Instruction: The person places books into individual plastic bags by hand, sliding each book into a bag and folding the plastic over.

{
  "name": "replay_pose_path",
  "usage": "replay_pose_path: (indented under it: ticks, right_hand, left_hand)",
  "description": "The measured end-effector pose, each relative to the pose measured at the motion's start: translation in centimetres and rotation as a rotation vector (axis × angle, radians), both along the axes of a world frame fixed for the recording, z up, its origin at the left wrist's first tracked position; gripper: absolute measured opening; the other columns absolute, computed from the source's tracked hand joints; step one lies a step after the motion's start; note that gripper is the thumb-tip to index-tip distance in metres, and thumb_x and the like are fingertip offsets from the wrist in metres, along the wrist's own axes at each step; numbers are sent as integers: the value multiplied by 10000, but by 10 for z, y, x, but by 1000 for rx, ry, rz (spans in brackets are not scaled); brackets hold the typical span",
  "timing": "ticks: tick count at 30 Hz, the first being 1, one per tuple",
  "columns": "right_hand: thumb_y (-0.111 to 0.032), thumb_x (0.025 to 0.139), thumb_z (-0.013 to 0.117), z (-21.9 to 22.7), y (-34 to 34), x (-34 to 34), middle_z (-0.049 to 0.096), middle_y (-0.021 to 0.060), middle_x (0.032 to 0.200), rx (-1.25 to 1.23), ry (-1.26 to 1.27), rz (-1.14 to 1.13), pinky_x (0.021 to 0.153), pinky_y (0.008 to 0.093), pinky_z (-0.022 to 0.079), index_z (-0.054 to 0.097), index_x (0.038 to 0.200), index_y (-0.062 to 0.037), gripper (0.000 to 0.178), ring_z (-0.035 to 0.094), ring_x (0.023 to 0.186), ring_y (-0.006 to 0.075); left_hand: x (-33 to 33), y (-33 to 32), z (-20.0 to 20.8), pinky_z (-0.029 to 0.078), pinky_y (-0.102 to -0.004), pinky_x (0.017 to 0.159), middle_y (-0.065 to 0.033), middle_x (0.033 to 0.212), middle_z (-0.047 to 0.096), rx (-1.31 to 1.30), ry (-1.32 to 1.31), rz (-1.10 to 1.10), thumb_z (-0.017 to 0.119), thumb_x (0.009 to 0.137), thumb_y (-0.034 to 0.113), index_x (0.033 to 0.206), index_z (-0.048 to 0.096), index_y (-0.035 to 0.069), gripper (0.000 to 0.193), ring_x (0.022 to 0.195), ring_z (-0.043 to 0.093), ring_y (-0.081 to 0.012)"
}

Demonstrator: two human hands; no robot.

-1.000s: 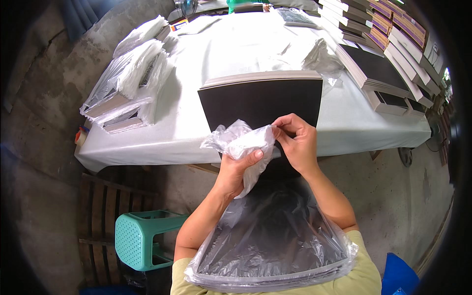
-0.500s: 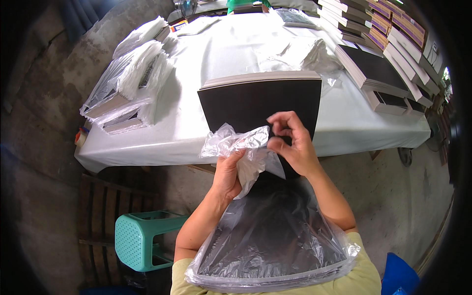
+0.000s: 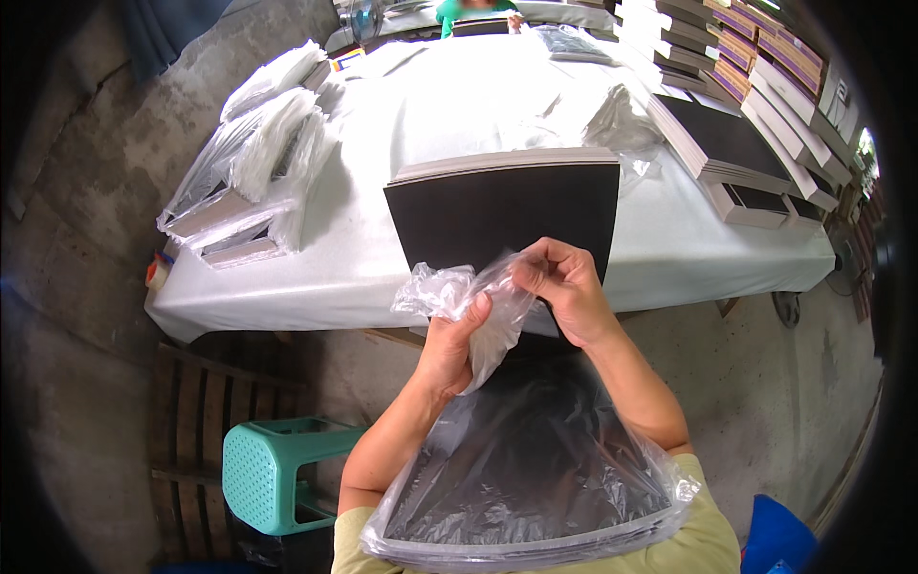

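Observation:
A crumpled clear plastic bag (image 3: 492, 335) is bunched up between my hands. My left hand (image 3: 451, 342) grips its gathered part with the thumb on top. The fingers of my right hand (image 3: 564, 287) pinch the bag's edge and draw it out thin. Behind them a stack of black-covered sheets (image 3: 497, 215) leans upright against the table's near edge, its pale page edges showing along the top. On my lap, against my body, rests a black stack wrapped in clear plastic (image 3: 535, 469).
The white-covered table (image 3: 373, 134) holds plastic-wrapped stacks (image 3: 244, 172) at left, loose plastic bags (image 3: 622, 120) at centre right, and black-covered stacks (image 3: 722, 139) plus boxes (image 3: 789, 48) at right. A green stool (image 3: 273, 474) stands lower left. Across the table is a person in green (image 3: 469, 11).
My right hand, with fingers apart before, has come to the bag and now pinches its edge. The bag is stretched between both hands. The person across the table shows more.

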State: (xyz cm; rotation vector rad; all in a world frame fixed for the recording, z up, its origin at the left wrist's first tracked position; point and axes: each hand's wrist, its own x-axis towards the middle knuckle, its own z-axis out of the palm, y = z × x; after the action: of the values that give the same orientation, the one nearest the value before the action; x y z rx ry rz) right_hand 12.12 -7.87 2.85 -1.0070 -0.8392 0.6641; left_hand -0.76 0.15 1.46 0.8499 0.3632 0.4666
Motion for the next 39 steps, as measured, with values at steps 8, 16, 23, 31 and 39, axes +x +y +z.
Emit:
replay_pose_path:
  ticks: [8, 16, 23, 31, 39]
  right_hand:
    - [-115, 760, 644, 6, -59, 75, 496, -51, 633, 16, 128, -541, 353, 161, 212, 635, 870, -78, 117, 297, 402, -14]
    - [-22, 712, 665, 5, -66, 62, 568, -11, 704, -150, -134, -417, 427, 143, 312, 551, 848, -66, 183, 431, 521, -13]
    - [-13, 789, 577, 19, -29, 0, 585, 40, 656, -130, -488, -199, 491, 180, 379, 480, 863, -35, 124, 513, 578, 30]
    - [-98, 814, 565, 13, -27, 13, 514, 39, 810, -23, -788, -442, 628, 263, 391, 531, 806, -43, 66, 475, 684, 140]
    - [-238, 828, 566, 23, -41, 20, 475, -45, 597, -41, 346, 554, 477, 126, 328, 488, 885, -56, 207, 437, 540, 5]
  left_hand:
    - [-59, 84, -33, 279, -228, 459, 59, 541, 373, 317, 219, 772, 623, 793, 256, 639, 479, 128, 247, 493, 316, -79]
    - [-109, 126, -30, 438, -286, 587, -72, 723, 618, 1223, 604, 879, 687, 708, 117, 921, 594, 5, 258, 637, 557, -132]
    - [19, 15, 38, 412, -286, 819, -67, 1050, 570, 1101, -101, 141, 815, 527, 171, 1043, 548, 43, 595, 944, 531, -142]
    - [5, 6, 27, 436, -243, 627, -65, 757, 554, 142, -23, 65, 649, 761, 185, 842, 461, 71, 235, 673, 532, -124]
    - [-2, 33, 10, 418, -257, 580, -64, 804, 553, 868, -335, -375, 558, 800, 417, 987, 527, 5, 453, 710, 537, -138]
